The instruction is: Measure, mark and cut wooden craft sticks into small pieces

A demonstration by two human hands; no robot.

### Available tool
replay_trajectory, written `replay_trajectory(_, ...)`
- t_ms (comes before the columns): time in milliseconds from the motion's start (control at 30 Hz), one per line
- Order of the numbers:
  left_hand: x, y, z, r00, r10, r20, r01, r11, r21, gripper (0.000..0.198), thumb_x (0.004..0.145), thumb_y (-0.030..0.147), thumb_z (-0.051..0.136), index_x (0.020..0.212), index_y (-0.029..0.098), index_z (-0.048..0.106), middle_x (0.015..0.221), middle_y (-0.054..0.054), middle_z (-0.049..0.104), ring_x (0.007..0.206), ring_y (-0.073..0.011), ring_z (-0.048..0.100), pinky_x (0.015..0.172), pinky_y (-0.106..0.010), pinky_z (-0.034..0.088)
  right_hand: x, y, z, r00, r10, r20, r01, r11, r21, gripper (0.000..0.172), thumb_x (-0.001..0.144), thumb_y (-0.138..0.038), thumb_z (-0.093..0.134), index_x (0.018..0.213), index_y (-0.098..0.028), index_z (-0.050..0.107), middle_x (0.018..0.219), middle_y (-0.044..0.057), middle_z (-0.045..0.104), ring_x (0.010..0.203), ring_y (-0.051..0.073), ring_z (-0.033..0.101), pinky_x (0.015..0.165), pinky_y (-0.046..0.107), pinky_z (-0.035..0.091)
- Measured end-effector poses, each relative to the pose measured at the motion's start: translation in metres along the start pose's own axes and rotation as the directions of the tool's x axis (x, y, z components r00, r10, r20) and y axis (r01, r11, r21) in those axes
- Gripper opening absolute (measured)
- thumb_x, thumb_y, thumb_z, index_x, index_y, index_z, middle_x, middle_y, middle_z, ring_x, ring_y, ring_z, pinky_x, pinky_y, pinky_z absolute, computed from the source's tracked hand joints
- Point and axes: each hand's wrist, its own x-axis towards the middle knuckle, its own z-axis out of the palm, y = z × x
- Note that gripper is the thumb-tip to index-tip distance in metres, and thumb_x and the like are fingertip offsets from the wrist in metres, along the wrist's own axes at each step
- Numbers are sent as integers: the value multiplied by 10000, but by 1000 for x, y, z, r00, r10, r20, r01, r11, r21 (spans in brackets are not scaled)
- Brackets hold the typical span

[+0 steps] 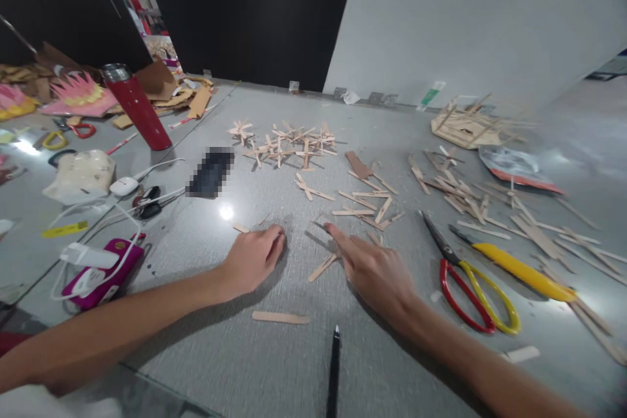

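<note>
My left hand (256, 253) rests on the grey table with its fingers curled in. Whatever it may hold is hidden; a short craft stick piece (240, 228) lies beside its knuckles. Opposite it, my right hand (376, 272) reaches over the table with its index finger stretched out. A thin sliver (318, 227) is at that fingertip, and a craft stick (322, 268) lies by the fingers, partly covered. Nearer to me are a single craft stick (281, 318) and a black pen (334, 366). Joined stick clusters (287, 144) stand farther back.
Red-and-yellow scissors (458, 281) and a yellow cutter (519, 270) lie at right, near scattered sticks (455, 189) and a stick-built frame (463, 127). At left are a phone (210, 173), a red flask (137, 108), cables and a purple power bank (105, 271). A wall closes the back.
</note>
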Motion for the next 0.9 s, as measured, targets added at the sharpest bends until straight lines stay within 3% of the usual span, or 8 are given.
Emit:
replay_trajectory(267,-2,0,-1,1000,17,3,-17,1000,15,246,1042,228,410,1060,171,648,711,-47,713,560,-185,643,564,-271,442,3,1,-15,994,-52,100,59,996,-64,680,870,21,494,1519,-177,543,776,44,719,564,180,644,531,271,376)
replay_trajectory(400,-3,0,-1,1000,19,9,-19,1000,15,246,1044,225,410,1073,170,648,715,-45,712,581,-189,658,579,-272,457,7,2,-24,980,-73,184,78,997,-23,763,818,64,487,1547,-162,493,798,38,714,568,178,649,533,271,381)
replay_trajectory(500,-3,0,-1,1000,19,12,-19,1000,4,251,1057,237,402,1077,169,642,702,-37,706,560,-182,647,575,-274,456,7,5,-19,979,-66,191,64,998,17,729,849,57,469,1537,-179,505,793,31,722,559,172,655,533,264,394)
replay_trajectory(700,-3,2,-1,1000,20,-4,-20,1000,-16,288,1071,269,407,1045,163,673,737,-55,730,608,-193,677,605,-285,483,6,-2,-2,1000,23,-4,-20,953,301,474,1063,-144,392,1514,-143,540,856,88,760,692,208,721,626,309,542)
replay_trajectory(833,-4,7,-2,999,34,-10,-35,994,-103,375,1058,440,528,1197,130,687,666,-23,707,556,-185,650,600,-284,482,6,-25,-7,999,33,31,-45,816,577,485,1079,-161,378,1546,-124,506,952,132,788,792,208,748,740,334,603)
replay_trajectory(900,-5,9,0,998,58,-30,-62,983,-174,423,1054,490,531,1171,120,698,640,-17,691,535,-176,631,588,-276,468,4,-36,-10,998,19,56,-51,748,661,501,1073,-153,388,1564,-133,487,1013,143,793,840,205,756,768,329,613)
